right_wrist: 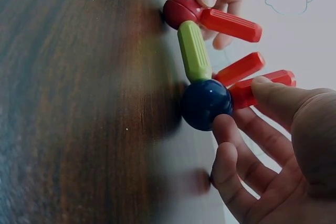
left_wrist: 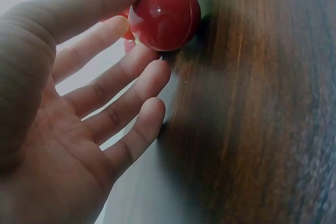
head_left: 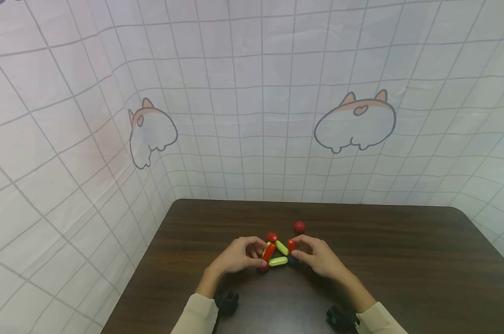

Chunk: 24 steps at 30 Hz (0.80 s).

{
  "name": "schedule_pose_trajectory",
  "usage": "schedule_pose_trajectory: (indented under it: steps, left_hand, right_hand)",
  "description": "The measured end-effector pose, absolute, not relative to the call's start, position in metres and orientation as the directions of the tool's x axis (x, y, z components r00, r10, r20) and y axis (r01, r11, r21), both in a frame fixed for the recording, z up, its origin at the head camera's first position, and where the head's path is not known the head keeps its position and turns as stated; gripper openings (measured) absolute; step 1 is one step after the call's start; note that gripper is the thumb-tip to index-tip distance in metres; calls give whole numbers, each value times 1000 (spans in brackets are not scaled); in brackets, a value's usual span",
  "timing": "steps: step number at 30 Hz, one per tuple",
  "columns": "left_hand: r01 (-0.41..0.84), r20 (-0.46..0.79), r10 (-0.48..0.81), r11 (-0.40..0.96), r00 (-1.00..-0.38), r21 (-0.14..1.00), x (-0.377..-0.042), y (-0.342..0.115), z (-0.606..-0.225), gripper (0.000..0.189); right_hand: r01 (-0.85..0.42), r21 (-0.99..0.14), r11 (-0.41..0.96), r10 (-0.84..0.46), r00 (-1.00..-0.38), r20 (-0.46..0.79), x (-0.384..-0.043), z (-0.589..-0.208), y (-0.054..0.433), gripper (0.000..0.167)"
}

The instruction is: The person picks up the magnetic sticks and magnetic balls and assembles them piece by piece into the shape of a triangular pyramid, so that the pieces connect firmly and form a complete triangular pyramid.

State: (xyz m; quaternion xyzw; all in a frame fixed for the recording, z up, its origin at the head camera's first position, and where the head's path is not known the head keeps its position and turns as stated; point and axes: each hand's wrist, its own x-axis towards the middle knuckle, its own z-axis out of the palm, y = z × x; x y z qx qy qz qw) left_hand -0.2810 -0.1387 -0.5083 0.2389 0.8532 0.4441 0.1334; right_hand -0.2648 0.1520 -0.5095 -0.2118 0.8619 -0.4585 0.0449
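Magnetic balls and rods form a small joined shape between the hands. In the left wrist view, my left hand [head_left: 237, 256] holds a red ball [left_wrist: 165, 17] at its corner with thumb and fingertips. From that ball a red rod [right_wrist: 231, 24] slants upward. A yellow-green rod [right_wrist: 193, 51] links it to a blue ball [right_wrist: 206, 105]. My right hand [head_left: 320, 257] pinches a red rod [right_wrist: 242, 94] standing on the blue ball, some fingertips beside that ball. Another red ball [head_left: 271, 237] sits at the far corner, joined by a yellow-green rod [head_left: 282, 247].
A loose red ball [head_left: 299, 227] lies on the dark wooden table [head_left: 402, 260] beyond the right hand. A white gridded curtain [head_left: 252, 102] hangs behind and to the left of the table. Black straps with cameras [head_left: 227, 302] are on the wrists.
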Motion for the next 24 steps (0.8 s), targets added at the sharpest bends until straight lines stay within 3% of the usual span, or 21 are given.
schedule_pose_trajectory:
  steps: [10, 24]
  left_hand:
    - [288, -3, 515, 486, -857, 825, -282, -137, -511, 16]
    - [301, 17, 507, 484, -862, 822, -282, -133, -513, 17]
  right_hand:
    - [-348, -793, 500, -407, -903, 139, -264, -511, 148, 25]
    - [-363, -772, 521, -384, -908, 168, -262, -514, 141, 20]
